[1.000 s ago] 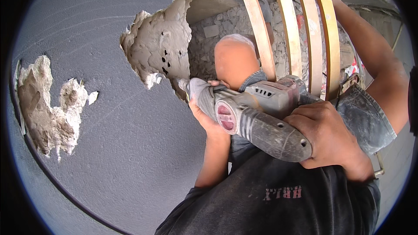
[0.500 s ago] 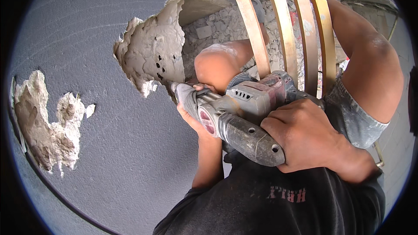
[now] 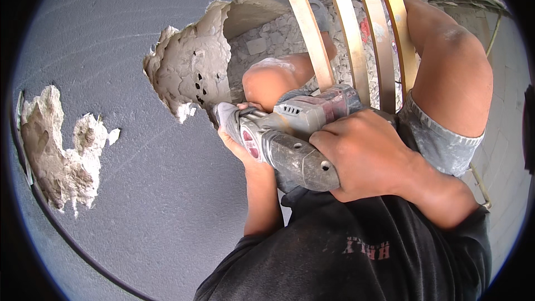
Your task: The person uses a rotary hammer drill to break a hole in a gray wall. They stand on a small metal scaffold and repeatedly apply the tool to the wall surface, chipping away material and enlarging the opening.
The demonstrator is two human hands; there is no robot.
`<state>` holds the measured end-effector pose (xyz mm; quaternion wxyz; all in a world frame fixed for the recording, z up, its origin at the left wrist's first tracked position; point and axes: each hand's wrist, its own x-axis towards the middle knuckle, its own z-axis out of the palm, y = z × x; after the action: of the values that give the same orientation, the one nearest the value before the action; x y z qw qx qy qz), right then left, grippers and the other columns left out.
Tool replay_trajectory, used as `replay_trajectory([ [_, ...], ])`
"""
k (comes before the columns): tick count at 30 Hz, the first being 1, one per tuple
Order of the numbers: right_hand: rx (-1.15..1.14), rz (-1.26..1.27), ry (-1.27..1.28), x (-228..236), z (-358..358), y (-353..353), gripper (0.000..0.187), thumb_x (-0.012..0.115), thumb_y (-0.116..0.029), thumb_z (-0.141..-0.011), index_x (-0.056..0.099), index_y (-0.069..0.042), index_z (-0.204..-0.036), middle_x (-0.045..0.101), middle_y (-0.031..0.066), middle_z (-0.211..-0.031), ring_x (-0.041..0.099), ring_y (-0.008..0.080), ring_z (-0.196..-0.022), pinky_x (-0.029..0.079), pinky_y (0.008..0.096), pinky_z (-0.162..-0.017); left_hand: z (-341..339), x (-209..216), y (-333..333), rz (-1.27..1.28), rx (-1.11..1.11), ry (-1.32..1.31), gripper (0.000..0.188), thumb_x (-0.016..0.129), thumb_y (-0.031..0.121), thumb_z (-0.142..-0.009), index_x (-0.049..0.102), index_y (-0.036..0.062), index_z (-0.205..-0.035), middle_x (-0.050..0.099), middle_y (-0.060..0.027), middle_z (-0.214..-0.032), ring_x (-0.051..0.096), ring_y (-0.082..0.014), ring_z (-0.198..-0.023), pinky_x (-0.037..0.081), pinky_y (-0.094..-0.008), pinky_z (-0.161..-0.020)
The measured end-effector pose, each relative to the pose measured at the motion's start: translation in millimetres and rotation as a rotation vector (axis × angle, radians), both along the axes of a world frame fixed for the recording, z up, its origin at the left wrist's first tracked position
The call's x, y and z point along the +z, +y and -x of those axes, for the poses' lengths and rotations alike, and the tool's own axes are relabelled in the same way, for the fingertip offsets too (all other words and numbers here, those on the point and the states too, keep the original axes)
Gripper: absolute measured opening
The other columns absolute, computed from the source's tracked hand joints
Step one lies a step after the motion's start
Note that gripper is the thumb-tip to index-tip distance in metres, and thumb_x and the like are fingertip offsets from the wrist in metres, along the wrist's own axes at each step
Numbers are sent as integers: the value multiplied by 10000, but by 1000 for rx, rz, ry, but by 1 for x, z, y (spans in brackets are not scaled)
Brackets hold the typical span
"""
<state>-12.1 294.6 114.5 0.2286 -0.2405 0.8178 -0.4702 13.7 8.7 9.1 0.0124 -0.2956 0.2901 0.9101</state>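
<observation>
Wall [image 3: 167,189], dark grey, with a fine grainy finish and pale scratch lines, spanning the left half of the view. Shirt [image 3: 334,267], black soft cloth, worn by the person, dusty and creased. Bare legs, knees bent, with denim shorts [image 3: 440,139], blue-grey, smeared with white powder. Rubble [image 3: 259,44], angular pale chunks and flat pieces, spread beyond the near knee. Broken opening [image 3: 189,67] in the wall, ragged-edged, its exposed face cream-coloured, lumpy and pitted with small dark holes. Wooden slats [image 3: 305,22], four, narrow, light-toned, running from the upper edge down behind the tool. Power tool [image 3: 309,114], grey and black hard casing, scuffed and dusty, with a slotted vent and a reddish panel; it lies aslant in both hands before the person's torso, its nose beside the opening's lower edge; contact there cannot be told. Second broken patch [image 3: 67,173], jagged, off-white, at far left. Right hand [image 3: 362,153], fingers folded together around the tool's rear grip, tips hidden. Left hand [image 3: 237,145], fingers and thumb clamped around the front section, which bears a grey wrapping. Lettering [image 3: 370,248], red, upside down on the shirt. Disc [image 3: 251,144], red, oval-looking, pale-rimmed, on the tool's side.
</observation>
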Motion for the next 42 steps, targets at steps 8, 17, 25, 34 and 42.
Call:
replay_trajectory([
  [8,3,-60,-17,1,2,-4,461,834,-213,-587,723,-15,-989,723,147,-844,715,383,-791,577,462,-709,0,-7,-10,18,-45,18,457,582,480,-953,636,66,-1139,656,-83,-1121,614,-259,-1124,534,-432,-994],
  [17,16,-72,-30,-4,-1,-4,437,821,-235,-624,718,-13,-986,734,159,-864,725,383,-820,577,477,-746,1,-15,-17,-52,-36,31,457,591,467,-943,639,51,-1124,655,-100,-1120,610,-273,-1122,521,-438,-1010],
  [25,28,-71,-71,-2,-7,-10,359,793,-203,-658,717,-10,-950,738,183,-866,725,401,-813,578,484,-743,-1,-13,-13,-75,-50,27,411,611,443,-939,644,71,-1111,657,-87,-1116,604,-244,-1122,530,-395,-991],
  [34,25,-46,-111,-12,-23,-25,320,751,-166,-698,711,13,-960,739,210,-887,733,407,-853,582,493,-779,-11,-32,-33,106,-35,101,416,634,432,-925,635,70,-1129,656,-90,-1111,605,-255,-1107,539,-405,-1002],
  [42,-61,41,71,-5,-54,18,336,728,-99,-685,703,10,-1002,737,208,-921,734,387,-862,587,488,-792,-21,-9,5,-229,24,36,513,666,470,-861,623,32,-1123,646,-133,-1069,597,-293,-1087,510,-443,-1019],
])
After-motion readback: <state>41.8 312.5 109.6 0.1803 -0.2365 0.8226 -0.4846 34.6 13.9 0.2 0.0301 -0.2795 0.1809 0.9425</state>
